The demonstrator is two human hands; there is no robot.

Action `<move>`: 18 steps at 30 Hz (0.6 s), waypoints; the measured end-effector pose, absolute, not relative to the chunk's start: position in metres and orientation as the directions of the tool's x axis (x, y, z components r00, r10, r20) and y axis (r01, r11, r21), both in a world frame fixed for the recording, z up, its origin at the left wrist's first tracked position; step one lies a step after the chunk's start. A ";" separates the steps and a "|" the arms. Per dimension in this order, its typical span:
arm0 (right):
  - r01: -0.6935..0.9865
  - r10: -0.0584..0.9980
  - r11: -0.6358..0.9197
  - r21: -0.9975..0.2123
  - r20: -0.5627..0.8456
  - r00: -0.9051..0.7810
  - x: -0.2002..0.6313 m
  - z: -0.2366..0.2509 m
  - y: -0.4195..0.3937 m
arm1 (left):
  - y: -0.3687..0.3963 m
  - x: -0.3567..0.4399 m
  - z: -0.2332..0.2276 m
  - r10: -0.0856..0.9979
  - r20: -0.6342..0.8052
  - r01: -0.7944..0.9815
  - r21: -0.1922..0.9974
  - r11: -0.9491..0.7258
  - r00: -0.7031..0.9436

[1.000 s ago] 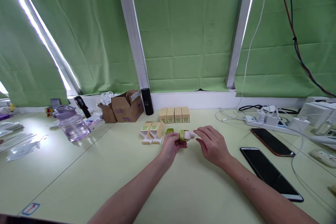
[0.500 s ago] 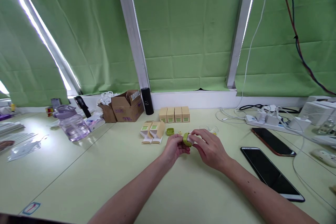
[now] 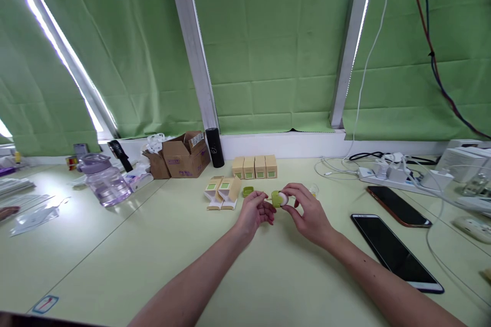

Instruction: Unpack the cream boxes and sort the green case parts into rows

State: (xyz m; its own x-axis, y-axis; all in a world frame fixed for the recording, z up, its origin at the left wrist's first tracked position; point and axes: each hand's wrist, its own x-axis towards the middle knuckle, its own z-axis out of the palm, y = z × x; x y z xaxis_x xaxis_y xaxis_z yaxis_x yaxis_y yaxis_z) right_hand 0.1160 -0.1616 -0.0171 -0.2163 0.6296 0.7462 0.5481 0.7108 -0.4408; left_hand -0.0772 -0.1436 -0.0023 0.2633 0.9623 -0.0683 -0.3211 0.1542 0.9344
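My right hand (image 3: 310,214) pinches a small white bottle with a green collar (image 3: 280,198) just above the pale green table (image 3: 115,245). My left hand (image 3: 253,211) is beside it with curled fingers, its fingertips close to the bottle's green end; whether they touch it I cannot tell. A loose green cap (image 3: 248,191) lies on the table behind my left hand. Two opened tan cartons (image 3: 222,191) lie to the left of it. A row of several closed tan boxes (image 3: 254,167) stands behind.
Two phones (image 3: 395,250) (image 3: 399,207) lie at the right, with a power strip and cables (image 3: 387,173) behind them. A brown cardboard box (image 3: 186,156), a black cylinder (image 3: 215,147) and a clear jug (image 3: 103,179) stand at the left back. Another person's fingers (image 3: 8,211) show at the far left edge.
A second ago my left hand held the bottle and my right hand was apart. My right hand closed in and now pinches it, turned end-on; my left hand's grip has loosened.
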 end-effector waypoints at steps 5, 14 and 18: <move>0.244 0.823 0.560 -0.792 0.566 -0.054 0.110 -0.014 -0.162 | -0.137 -0.080 -0.007 0.985 -0.047 -0.325 0.940 0.100 0.165; -0.375 0.981 0.082 -0.923 0.142 -0.135 0.103 -0.018 -0.160 | -0.136 -0.080 -0.009 0.997 0.068 -0.354 0.934 -0.047 0.046; -0.418 0.987 0.041 -0.908 0.103 -0.126 0.104 -0.019 -0.159 | -0.137 -0.080 -0.008 0.993 0.113 -0.313 0.944 -0.103 0.015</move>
State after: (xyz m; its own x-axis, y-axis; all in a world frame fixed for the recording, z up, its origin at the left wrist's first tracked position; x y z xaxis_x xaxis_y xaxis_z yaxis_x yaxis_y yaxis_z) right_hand 0.1043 -0.1590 -0.0186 -0.1265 0.9866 0.1032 -0.4176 0.0415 -0.9077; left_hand -0.0801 -0.1365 -0.0084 0.0146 0.9935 0.1133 -0.3130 -0.1031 0.9441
